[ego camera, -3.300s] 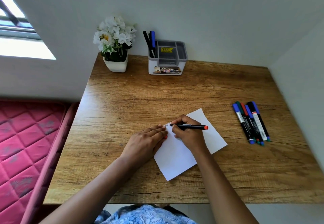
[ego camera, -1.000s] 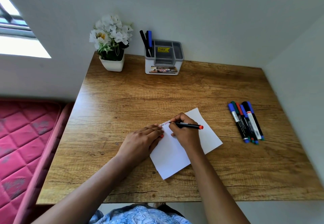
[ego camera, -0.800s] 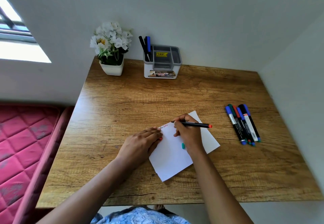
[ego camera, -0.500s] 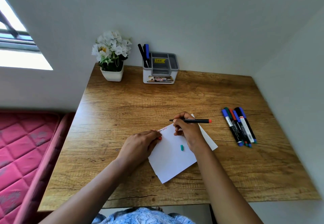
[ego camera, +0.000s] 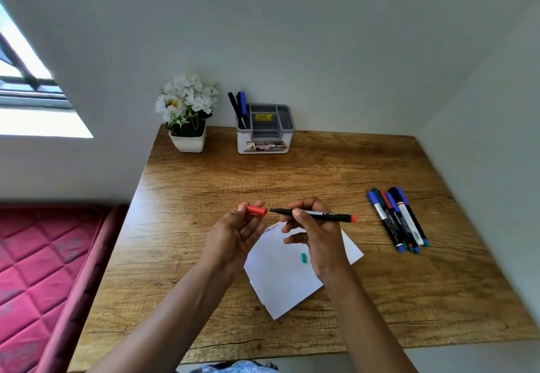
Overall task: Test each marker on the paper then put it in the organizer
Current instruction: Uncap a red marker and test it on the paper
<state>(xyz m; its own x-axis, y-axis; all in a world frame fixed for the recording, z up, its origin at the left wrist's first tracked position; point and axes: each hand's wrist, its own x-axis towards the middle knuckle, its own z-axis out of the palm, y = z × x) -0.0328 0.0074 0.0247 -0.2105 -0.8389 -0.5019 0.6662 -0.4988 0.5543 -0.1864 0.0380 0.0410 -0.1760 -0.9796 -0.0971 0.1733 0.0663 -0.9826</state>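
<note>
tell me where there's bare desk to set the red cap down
Widest bare desk: the band between the organizer and the paper, and the left side from the flower pot to the near edge. Also the near right corner below the marker pile. Crowded: the paper, with a green cap on it.

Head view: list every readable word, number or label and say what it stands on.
Nothing reads for certain.
Yellow sticker inside the organizer: print too small.
Front label on the organizer: letters like "DPL", blurred.
Paper: blue and red handwriting at the top edge, illegible.
Red marker in the right hand: white barrel print, too small.
Loose markers: labels too small.
</note>
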